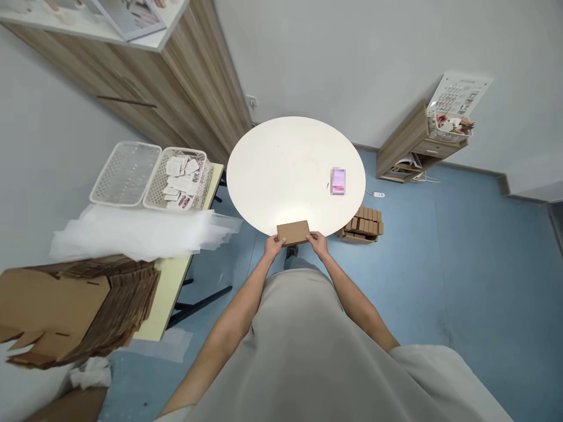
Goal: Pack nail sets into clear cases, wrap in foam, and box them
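Observation:
A small brown cardboard box (294, 232), its lid closed, is held level at the near edge of the white round table (281, 158). My left hand (273, 245) grips its left end, thumb on the near side. At the opposite end, my right hand (318, 242) has its fingers closed on the box's right corner. Whether the box rests on the tabletop or hangs just over its rim I cannot tell. Farther right on the table lies a pink, blurred-out rectangular item (338, 181), with a tiny dark object beside it.
Left, a pale yellow table (165, 293) bears flattened cardboard boxes (88, 305), white packing sheets (136, 231) and two white baskets (176, 181), one holding small cards. Small brown boxes fill a carton (361, 225) on the floor at right. A wooden shelf (422, 146) stands against the wall.

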{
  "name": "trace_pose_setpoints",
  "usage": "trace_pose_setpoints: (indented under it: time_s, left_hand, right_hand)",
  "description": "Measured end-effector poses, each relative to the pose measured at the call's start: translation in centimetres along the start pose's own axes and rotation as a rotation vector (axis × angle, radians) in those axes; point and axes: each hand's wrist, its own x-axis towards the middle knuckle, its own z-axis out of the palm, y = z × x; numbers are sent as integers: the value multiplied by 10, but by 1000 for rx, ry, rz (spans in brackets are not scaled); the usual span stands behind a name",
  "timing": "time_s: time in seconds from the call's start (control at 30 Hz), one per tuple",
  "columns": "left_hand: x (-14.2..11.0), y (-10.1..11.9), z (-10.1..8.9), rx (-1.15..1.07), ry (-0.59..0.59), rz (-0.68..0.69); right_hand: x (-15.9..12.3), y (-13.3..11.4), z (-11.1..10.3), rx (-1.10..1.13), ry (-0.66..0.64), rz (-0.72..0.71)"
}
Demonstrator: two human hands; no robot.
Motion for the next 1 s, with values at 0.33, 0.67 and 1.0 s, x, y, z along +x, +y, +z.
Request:
trace_pose_setpoints:
  time_s: [0.33, 0.67, 1.0]
  left_hand:
    - [-87, -25, 76, -83, -69, -49]
    - [-114, -2, 154, 39, -193, -39]
    - [-83, 64, 278, 182, -249, -62]
  right_hand:
    - [-95, 54, -100, 4, 84, 104]
    - [-128, 73, -192, 75, 211, 162]
    - [-62, 85, -304, 111, 279, 179]
